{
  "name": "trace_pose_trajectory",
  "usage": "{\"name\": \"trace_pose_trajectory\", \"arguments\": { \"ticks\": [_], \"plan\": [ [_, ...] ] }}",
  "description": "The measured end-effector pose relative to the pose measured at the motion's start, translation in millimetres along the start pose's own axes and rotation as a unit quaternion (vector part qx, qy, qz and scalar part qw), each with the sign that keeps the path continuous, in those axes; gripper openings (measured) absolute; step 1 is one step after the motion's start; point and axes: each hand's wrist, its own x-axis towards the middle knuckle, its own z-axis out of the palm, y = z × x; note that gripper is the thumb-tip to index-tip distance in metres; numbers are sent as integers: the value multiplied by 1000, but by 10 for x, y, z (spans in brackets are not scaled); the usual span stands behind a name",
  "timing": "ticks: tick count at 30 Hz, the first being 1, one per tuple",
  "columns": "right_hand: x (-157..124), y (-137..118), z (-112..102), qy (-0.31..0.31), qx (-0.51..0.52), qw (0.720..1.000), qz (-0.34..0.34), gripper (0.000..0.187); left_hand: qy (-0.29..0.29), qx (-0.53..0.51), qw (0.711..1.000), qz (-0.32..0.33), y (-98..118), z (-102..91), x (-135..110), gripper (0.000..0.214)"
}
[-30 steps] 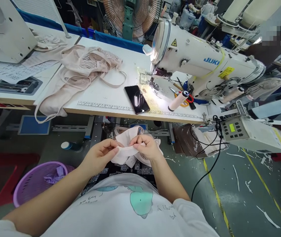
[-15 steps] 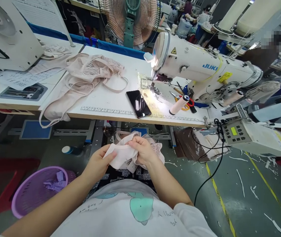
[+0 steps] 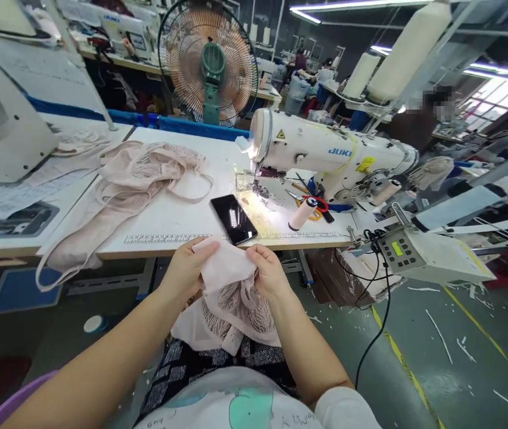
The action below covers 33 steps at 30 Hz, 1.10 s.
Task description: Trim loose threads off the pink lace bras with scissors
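Observation:
A pale pink bra (image 3: 224,268) with lace parts is stretched between my hands, just in front of the table edge. My left hand (image 3: 189,268) pinches its upper left edge between thumb and fingers. The right side is gripped by my right hand (image 3: 267,271), fingers closed on the fabric. Its lace and straps hang down over my lap. Beyond it on the table lies a black phone (image 3: 234,219). A white sewing machine (image 3: 307,149) stands behind the phone, its needle area lit.
More pink garments (image 3: 142,173) are heaped on the table's left, a strap hanging over the edge. Scissors (image 3: 314,205) and a thread cone (image 3: 302,214) lie right of the phone. A control box (image 3: 427,250) juts out at right. A fan (image 3: 211,65) stands behind.
My hands have lifted the bra from my lap toward the table edge and spread it wider, so more lace hangs below. The view has tilted upward.

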Motion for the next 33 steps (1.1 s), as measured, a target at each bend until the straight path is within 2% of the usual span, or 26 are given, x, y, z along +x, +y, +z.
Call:
{"name": "trace_pose_trajectory", "arguments": {
  "ticks": [3, 9, 14, 19, 22, 26, 33],
  "plan": [
    [138, -87, -85, 23, 22, 999, -7, 30, -30, 8, 999, -33, 43, 127, 221, 20],
    [485, -206, -305, 57, 38, 998, -13, 35, -31, 34, 994, -97, 49, 352, 674, 13],
    [691, -262, -430, 65, 44, 997, -7, 37, -45, 60, 990, -118, 63, 482, 857, 19],
    [723, -326, -463, 49, 53, 997, 3, 38, -37, 103, 990, -84, 162, 527, 849, 27],
    [673, -362, -453, -2, 45, 999, -5, 39, -14, 105, 992, -71, 260, 485, 791, 26],
    [577, -353, -383, -93, -33, 995, -16, 40, 20, 83, 996, -39, 356, 353, 661, 20],
    [435, -284, -131, -128, -104, 986, -27, 28, 50, 31, 998, 19, 405, 87, 398, 20]
  ]
}}
